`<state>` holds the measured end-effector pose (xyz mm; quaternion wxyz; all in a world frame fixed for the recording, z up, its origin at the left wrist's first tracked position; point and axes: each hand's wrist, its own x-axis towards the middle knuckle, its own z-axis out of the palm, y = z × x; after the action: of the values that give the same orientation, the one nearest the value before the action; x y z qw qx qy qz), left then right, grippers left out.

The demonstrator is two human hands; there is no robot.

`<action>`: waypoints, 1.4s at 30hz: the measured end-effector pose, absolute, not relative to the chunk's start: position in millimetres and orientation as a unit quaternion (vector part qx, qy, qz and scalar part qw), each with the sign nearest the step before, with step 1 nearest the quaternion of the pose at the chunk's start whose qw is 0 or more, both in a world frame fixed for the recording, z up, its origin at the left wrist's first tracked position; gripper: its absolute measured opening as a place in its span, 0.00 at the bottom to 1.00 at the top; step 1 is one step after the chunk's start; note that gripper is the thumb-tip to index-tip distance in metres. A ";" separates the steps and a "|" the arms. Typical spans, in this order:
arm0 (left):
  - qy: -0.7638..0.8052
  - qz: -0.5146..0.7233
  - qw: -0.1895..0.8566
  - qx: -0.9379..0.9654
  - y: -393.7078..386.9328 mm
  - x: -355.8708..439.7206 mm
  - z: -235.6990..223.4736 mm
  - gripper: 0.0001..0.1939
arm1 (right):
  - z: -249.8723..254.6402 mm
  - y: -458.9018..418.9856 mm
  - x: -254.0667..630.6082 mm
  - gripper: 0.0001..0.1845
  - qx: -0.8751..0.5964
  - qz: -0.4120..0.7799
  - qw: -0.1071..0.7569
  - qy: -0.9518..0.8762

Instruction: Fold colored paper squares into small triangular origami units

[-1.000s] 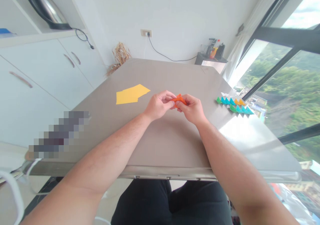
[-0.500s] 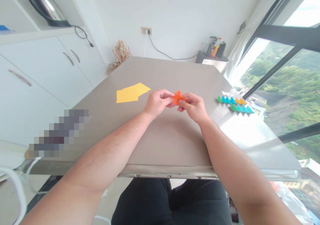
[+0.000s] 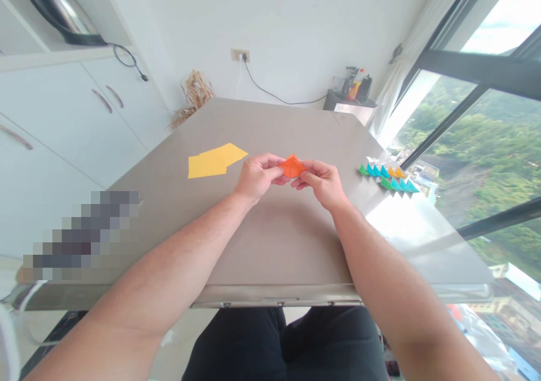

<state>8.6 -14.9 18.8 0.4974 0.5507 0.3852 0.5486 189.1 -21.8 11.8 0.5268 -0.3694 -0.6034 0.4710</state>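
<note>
An orange folded paper boat (image 3: 292,167) is held above the middle of the table, its peak pointing up and its two ends spread sideways. My left hand (image 3: 258,177) pinches its left end between thumb and fingers. At the other end, my right hand (image 3: 320,181) grips the paper the same way. Sheets of yellow paper (image 3: 213,159) lie overlapping on the table to the left of my hands. Over on the right stand two rows of small folded paper boats (image 3: 393,178) in green, blue and orange.
The grey-brown table (image 3: 270,246) reaches towards a white wall with a socket (image 3: 240,55). A blurred-out object (image 3: 87,234) lies at the left edge. A window (image 3: 473,122) runs along the right side. White cabinets (image 3: 71,122) stand at left, with a kettle (image 3: 63,9) above.
The orange paper boat has been turned and spread wider, with its front side now facing me. Both hands have moved slightly apart at its ends. The whole view has shifted a little.
</note>
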 end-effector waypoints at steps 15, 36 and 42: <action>0.375 0.550 0.482 0.569 -17.6 9.5 18.1 0.10 | 15.1 -24.9 188.7 0.15 -0.402 0.446 0.526 -0.602; 0.386 0.549 0.479 0.566 -17.5 8.8 17.8 0.08 | 10.3 -22.2 189.5 0.14 -0.398 0.441 0.535 -0.601; 0.385 0.558 0.486 0.551 -18.8 9.9 19.3 0.08 | 14.9 -25.0 188.0 0.14 -0.406 0.447 0.542 -0.584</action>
<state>9.9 -18.8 19.3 0.4860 0.5511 0.3853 0.5582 188.0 -25.0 14.9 0.5418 -0.4065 -0.5841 0.4473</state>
